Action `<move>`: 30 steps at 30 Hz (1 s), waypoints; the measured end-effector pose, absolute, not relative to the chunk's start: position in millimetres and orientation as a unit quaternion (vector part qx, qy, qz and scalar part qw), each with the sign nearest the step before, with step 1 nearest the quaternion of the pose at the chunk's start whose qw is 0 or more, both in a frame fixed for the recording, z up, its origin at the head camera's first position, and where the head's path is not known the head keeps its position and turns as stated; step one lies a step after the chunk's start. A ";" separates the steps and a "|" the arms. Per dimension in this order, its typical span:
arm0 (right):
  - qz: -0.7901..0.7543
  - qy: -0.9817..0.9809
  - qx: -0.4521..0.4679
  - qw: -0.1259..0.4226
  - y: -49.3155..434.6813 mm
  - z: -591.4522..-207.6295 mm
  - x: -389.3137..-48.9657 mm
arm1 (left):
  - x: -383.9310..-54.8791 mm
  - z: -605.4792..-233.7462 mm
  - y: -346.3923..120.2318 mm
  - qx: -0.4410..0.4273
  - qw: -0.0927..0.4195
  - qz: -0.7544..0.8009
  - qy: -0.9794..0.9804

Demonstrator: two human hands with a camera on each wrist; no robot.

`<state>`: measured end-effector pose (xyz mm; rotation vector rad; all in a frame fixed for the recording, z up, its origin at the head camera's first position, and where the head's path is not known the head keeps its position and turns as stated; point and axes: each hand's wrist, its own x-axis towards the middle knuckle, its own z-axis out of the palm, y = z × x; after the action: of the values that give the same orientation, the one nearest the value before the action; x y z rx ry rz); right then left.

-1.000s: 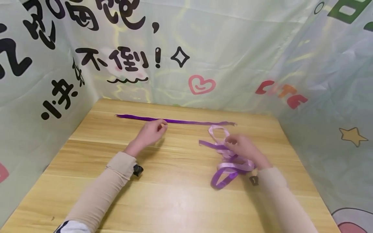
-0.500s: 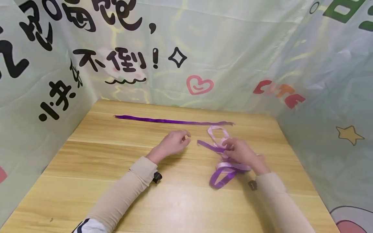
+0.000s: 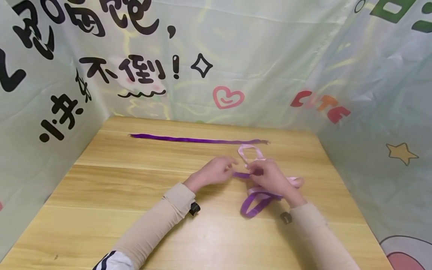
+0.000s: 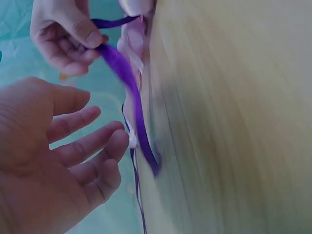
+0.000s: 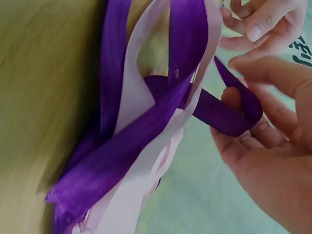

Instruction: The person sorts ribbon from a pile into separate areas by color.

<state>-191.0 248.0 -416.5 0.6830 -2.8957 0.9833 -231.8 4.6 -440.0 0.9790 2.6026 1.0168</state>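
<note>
Holds the left hand [image 3: 216, 170] loose-fingered and free near the tip of a purple ribbon [image 4: 126, 75], pinched between thumb and fingers of the right hand [image 3: 268, 176]. Has pink and purple loops [image 5: 122, 212] heaped below on the wooden table [image 3: 216, 232], then a straight purple strip [image 3: 189, 140] farther back, and beyond it a printed cloth [image 3: 263, 56].

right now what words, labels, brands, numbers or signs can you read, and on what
"不倒!": black, on the rear fabric backdrop.
"CUTE": red, pink and orange, on the backdrop near its right corner.
Other black characters, green lettering: cropped or too distorted to read surely.
Right wrist camera: too blurred to read.
Ribbons: no text visible.
</note>
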 end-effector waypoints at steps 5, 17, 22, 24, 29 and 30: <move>0.334 -0.915 0.227 0.003 241.3 -414.2 -186.7 | -227.8 -440.1 8.9 0.359 0.126 0.362 0.851; 0.364 -0.903 0.228 -0.006 231.4 -415.3 -183.6 | -223.4 -435.9 5.8 0.344 0.143 0.366 0.853; 0.339 -0.916 0.216 -0.012 229.8 -415.6 -184.2 | -223.8 -437.2 -3.6 0.325 0.126 0.352 0.869; 0.329 -0.920 0.212 -0.016 229.4 -415.6 -184.6 | -223.9 -437.6 -8.1 0.318 0.119 0.349 0.873; 0.324 -0.921 0.213 -0.027 228.3 -416.0 -186.0 | -221.7 -434.6 -22.5 0.312 0.087 0.333 0.886; 0.322 -0.922 0.214 -0.028 228.3 -416.2 -186.3 | -221.3 -434.1 -25.8 0.314 0.079 0.328 0.888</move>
<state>-186.3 228.3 -416.2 0.6855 -2.9483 1.0290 -221.3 -25.8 -434.1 0.9383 2.6559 0.9822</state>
